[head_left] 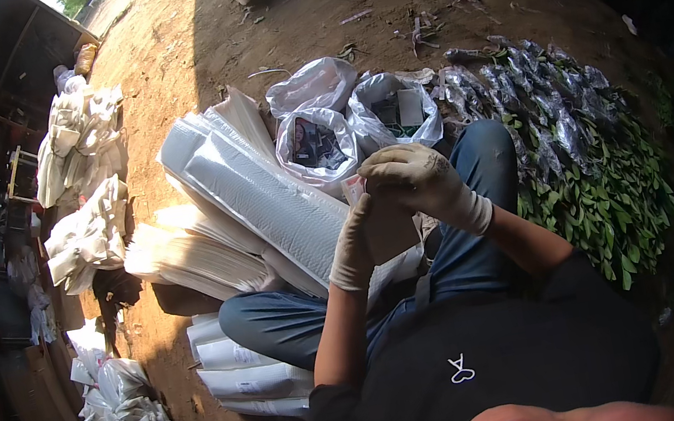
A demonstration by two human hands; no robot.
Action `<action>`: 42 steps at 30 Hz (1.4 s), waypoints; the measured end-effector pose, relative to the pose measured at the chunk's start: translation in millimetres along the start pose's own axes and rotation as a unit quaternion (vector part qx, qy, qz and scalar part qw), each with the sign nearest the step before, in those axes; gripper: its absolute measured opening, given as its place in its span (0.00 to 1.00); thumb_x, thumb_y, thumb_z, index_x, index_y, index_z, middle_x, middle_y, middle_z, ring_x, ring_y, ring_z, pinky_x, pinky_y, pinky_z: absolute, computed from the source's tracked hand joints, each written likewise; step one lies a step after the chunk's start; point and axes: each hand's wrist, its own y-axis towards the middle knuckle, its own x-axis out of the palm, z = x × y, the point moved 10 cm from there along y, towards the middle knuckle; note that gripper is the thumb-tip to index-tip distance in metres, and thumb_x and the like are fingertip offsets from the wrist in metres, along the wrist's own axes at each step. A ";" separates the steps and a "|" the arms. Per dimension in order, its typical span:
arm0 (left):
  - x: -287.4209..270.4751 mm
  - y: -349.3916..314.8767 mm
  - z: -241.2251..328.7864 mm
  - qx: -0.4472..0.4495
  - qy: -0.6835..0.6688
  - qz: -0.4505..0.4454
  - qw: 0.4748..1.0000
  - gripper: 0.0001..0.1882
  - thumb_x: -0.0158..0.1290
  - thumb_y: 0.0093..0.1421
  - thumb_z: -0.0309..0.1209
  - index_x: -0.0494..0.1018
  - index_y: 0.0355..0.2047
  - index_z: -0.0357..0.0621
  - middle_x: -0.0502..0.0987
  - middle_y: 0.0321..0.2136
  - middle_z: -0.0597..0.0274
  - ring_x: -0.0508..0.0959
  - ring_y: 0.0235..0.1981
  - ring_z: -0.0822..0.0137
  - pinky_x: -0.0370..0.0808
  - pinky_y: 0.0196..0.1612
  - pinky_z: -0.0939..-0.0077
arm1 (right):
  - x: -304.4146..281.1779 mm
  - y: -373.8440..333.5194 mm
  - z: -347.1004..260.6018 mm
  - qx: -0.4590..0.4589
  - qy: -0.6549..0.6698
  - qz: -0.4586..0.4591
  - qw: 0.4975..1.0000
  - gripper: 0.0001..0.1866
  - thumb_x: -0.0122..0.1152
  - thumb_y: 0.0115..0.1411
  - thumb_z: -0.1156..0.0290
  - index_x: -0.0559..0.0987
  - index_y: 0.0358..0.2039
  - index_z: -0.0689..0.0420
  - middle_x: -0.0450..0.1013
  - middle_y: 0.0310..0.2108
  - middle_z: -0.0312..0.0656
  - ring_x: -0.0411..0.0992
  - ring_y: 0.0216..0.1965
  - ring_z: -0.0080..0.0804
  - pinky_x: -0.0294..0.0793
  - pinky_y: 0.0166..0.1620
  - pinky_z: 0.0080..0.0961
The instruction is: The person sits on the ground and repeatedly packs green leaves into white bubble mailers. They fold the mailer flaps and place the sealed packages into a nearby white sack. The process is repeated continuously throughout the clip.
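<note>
I wear pale work gloves on both hands, which meet above my lap. My left hand (352, 246) is closed, its fingertips at a small white-and-red slip (354, 189). My right hand (422, 178) arches over from the other side, fingers bent and pressed together, tips beside the slip's top; what they grip is hidden. Below it shows a plain brown surface (393, 232), perhaps cardboard; I cannot tell whether it is held or lies behind. Just beyond stand a white plastic bag (302, 172) of small dark printed packets and another white bag (430, 127) with pale and green items.
Long white padded mailers (263, 191) and cream foam sheets (194, 255) lie to my left, with white packages (252, 369) by my knee. Leafy plants with wrapped roots (586, 171) spread at right. White bundles (128, 420) line the far left. A third bag (313, 86) stands behind.
</note>
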 end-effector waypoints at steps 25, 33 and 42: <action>104.2 -15.4 37.5 0.292 0.560 -0.111 0.767 0.39 0.51 0.64 0.43 0.56 0.67 0.30 0.68 0.63 0.42 0.70 0.64 0.52 0.67 0.68 0.56 | 64.2 -42.1 30.8 0.196 0.344 -0.047 0.917 0.32 0.70 0.59 0.72 0.71 0.63 0.56 0.80 0.47 0.46 0.79 0.47 0.33 0.78 0.50 0.31; 41.0 -21.1 86.4 0.262 0.791 0.038 0.552 0.28 0.49 0.70 0.38 0.61 0.62 0.30 0.75 0.54 0.47 0.78 0.55 0.57 0.77 0.57 0.64 | 37.9 -64.2 40.4 0.099 0.111 0.025 0.989 0.23 0.68 0.53 0.83 0.80 0.51 0.62 0.80 0.48 0.48 0.81 0.46 0.38 0.80 0.48 0.28; 36.4 53.9 148.0 0.241 0.789 0.118 0.552 0.17 0.54 0.70 0.34 0.71 0.55 0.37 0.78 0.45 0.61 0.79 0.45 0.70 0.78 0.48 0.74 | 7.4 -96.1 76.6 0.174 0.045 0.066 0.982 0.10 0.68 0.56 0.71 0.87 0.39 0.48 0.78 0.48 0.43 0.75 0.52 0.44 0.73 0.52 0.37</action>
